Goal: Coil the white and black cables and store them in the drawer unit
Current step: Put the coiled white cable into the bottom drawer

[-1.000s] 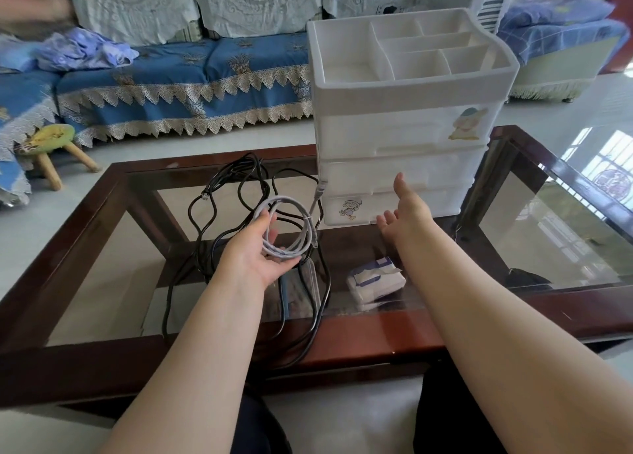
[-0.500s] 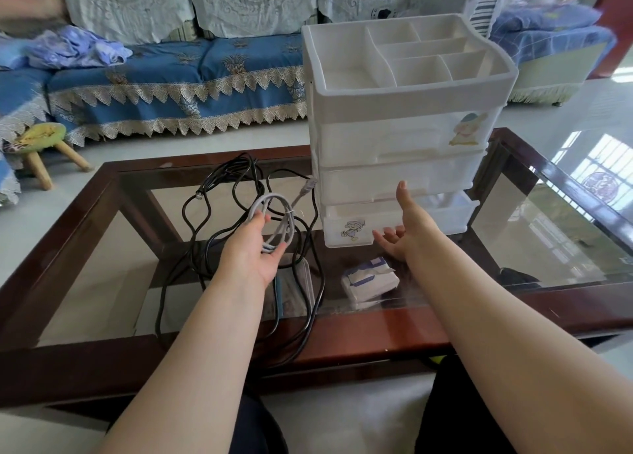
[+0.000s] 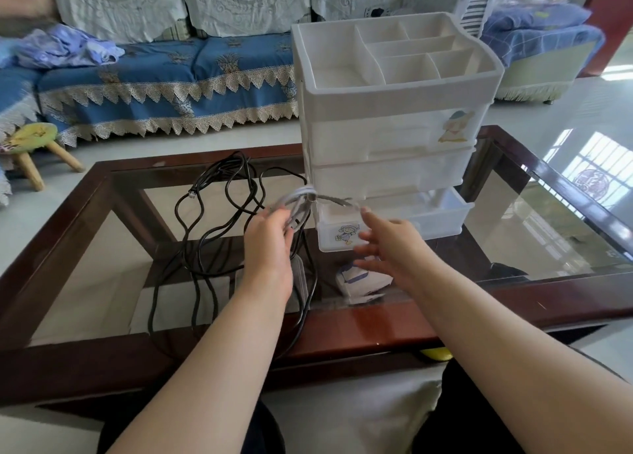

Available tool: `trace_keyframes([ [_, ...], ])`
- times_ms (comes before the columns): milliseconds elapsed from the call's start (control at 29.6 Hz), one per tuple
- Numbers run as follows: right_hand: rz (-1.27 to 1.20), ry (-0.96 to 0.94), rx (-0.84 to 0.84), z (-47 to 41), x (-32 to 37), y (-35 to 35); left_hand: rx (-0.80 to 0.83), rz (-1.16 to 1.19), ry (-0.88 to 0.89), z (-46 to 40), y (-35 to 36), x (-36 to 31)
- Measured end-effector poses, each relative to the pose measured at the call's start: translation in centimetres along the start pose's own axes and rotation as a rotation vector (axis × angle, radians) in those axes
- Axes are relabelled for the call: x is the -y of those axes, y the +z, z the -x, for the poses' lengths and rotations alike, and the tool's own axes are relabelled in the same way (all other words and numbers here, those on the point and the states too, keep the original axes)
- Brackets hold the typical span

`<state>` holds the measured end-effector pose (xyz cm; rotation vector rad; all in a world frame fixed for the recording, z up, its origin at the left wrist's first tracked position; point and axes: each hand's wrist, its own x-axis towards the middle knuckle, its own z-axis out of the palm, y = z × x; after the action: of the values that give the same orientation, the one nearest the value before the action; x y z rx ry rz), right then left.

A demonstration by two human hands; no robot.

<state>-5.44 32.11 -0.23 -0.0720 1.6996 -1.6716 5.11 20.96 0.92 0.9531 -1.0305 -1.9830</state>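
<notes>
My left hand [image 3: 269,248] grips the coiled white cable [image 3: 297,200] and holds it up just left of the white drawer unit [image 3: 394,138]. One loose end of the cable sticks out to the right above the unit's bottom drawer [image 3: 442,219], which is pulled out. My right hand [image 3: 387,244] hovers in front of that drawer with fingers spread and nothing in it. The black cable [image 3: 219,220] lies in loose tangled loops on the glass table [image 3: 113,248], left of and under my left hand.
A small white and blue packet [image 3: 363,280] lies on the glass below my right hand. The table has a dark wooden frame. A blue covered sofa [image 3: 164,80] stands behind the table, and a small stool [image 3: 32,145] is on the floor at the far left.
My left hand has lifted the white coil and carried it right, towards the drawer unit. The bottom drawer now stands pulled out, and my right hand has drawn back from it towards the coil.
</notes>
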Motion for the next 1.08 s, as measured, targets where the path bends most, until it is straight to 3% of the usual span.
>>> trace_keyframes([
  [101,-0.016,-0.178,0.087,2.0,0.3,1.0,0.123,-0.235,0.14,1.8,0.7,1.5],
  [338,-0.234,-0.109,0.053,0.9,2.3,-1.8,0.31,-0.694,0.466,1.5,1.2,3.9],
  [439,-0.214,-0.083,0.037,0.2,2.7,-3.4,0.329,-0.806,0.586,1.0,1.8,4.4],
  [608,-0.013,-0.054,-0.041,-1.4,3.1,-5.3,0.359,-1.069,0.645,0.1,3.5,4.6],
  [776,0.265,-0.071,-0.111,-3.1,3.7,-7.4,0.496,-1.374,0.984,-0.9,4.3,4.4],
  [945,0.269,-0.094,-0.139,-3.8,4.0,-7.2,0.561,-1.522,1.417,-1.8,4.3,4.5],
  [1080,0.247,-0.143,-0.136,-4.2,4.0,-6.7,0.602,-1.508,1.589,-1.8,4.4,5.0],
])
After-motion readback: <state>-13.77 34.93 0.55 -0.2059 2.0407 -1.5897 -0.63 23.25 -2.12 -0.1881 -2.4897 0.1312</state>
